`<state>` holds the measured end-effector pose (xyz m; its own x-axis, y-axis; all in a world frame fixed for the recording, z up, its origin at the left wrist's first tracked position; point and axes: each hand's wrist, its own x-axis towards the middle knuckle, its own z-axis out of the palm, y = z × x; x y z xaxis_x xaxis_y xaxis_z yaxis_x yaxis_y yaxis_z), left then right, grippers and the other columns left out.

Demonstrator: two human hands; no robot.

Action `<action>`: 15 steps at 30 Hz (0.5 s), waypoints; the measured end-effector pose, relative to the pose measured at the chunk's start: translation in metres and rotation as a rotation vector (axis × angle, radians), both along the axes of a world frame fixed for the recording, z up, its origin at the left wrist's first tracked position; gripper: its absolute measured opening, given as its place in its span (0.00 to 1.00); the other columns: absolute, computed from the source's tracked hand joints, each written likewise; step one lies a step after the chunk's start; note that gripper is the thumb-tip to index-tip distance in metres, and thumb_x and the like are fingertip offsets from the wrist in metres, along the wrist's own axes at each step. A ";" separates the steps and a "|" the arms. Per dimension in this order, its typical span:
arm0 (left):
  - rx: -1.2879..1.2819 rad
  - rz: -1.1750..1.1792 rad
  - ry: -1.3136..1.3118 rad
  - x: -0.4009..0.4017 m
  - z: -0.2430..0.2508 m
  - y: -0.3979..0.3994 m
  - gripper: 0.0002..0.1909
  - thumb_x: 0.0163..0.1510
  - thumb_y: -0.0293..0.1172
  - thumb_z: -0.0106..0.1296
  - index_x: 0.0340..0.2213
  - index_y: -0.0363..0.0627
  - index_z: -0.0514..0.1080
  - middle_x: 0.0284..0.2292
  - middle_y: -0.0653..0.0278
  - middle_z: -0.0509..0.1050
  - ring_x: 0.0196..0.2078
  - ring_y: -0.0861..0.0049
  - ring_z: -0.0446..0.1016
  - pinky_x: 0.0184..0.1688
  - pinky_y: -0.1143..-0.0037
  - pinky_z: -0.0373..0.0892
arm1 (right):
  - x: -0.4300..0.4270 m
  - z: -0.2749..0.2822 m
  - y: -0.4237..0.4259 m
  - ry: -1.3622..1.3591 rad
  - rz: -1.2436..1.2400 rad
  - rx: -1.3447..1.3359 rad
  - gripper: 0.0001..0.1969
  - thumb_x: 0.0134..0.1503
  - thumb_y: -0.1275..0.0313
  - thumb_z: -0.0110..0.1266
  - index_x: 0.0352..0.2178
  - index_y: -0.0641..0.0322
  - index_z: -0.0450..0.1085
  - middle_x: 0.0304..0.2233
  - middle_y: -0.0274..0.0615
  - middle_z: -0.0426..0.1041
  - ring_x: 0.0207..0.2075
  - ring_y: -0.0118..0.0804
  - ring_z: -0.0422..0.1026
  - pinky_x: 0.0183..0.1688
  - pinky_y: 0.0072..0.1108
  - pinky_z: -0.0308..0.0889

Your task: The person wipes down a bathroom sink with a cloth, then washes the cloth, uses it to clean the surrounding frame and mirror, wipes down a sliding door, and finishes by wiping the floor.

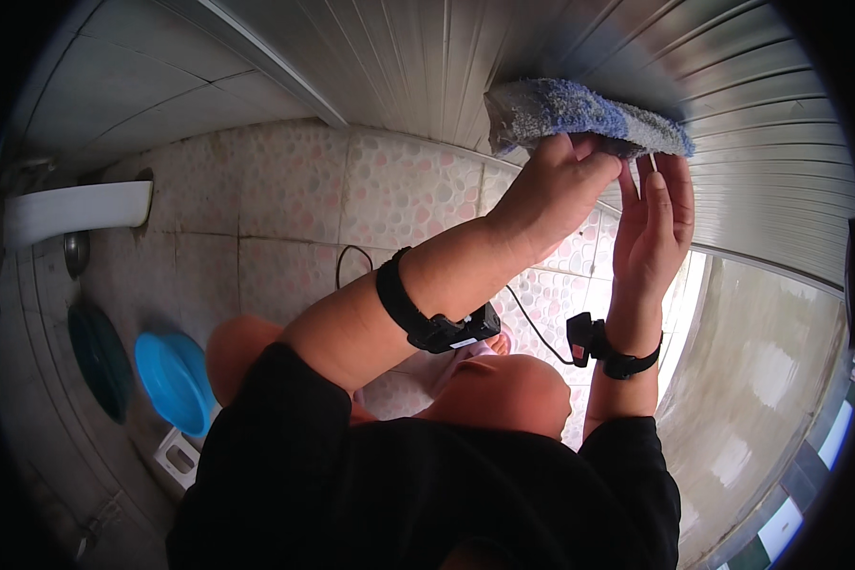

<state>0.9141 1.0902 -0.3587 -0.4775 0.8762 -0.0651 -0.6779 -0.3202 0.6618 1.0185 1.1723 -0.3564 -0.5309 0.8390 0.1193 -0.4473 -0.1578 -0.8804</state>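
Observation:
A fluffy blue and grey cloth (577, 107) is held up close against a ribbed panel wall. Its left end looks glossy, like thin film. The fingers of my left hand (566, 174) are bent at its lower edge, with their tips partly hidden there. Just to the right, my right hand (652, 214) reaches up with fingertips at the same edge. Its thumb lies in front of the other fingers; whether they pinch the cloth is not clear. Dark straps with small black devices are on my left forearm and right wrist.
Ribbed panels (748, 135) rise beyond my hands. A black cable (538, 328) hangs between my arms over the pebble-patterned tile floor (292, 185). To the left stand a blue basin (174, 385), a dark green basin (98, 360) and a white fixture (78, 208).

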 end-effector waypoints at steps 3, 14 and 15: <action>-0.183 0.177 -0.030 0.010 -0.010 0.000 0.10 0.57 0.26 0.47 0.41 0.40 0.70 0.42 0.66 0.71 0.45 0.80 0.69 0.49 0.75 0.66 | -0.012 -0.029 -0.003 -0.066 -0.130 0.199 0.20 0.57 0.84 0.47 0.52 0.70 0.61 0.48 0.47 0.69 0.48 0.36 0.70 0.51 0.26 0.68; -0.594 0.345 -0.449 -0.049 -0.156 0.014 0.13 0.55 0.20 0.46 0.43 0.37 0.65 0.44 0.57 0.67 0.49 0.64 0.65 0.57 0.62 0.61 | -0.047 -0.225 0.002 -0.540 -0.075 -0.454 0.08 0.52 0.76 0.58 0.30 0.58 0.64 0.25 0.30 0.67 0.26 0.23 0.66 0.33 0.16 0.66; -0.559 0.342 -0.478 -0.052 -0.159 0.010 0.13 0.55 0.21 0.45 0.43 0.37 0.65 0.44 0.58 0.67 0.49 0.65 0.65 0.57 0.62 0.61 | -0.050 -0.226 0.002 -0.495 -0.090 -0.601 0.07 0.53 0.76 0.57 0.30 0.57 0.64 0.25 0.31 0.67 0.27 0.24 0.66 0.34 0.19 0.67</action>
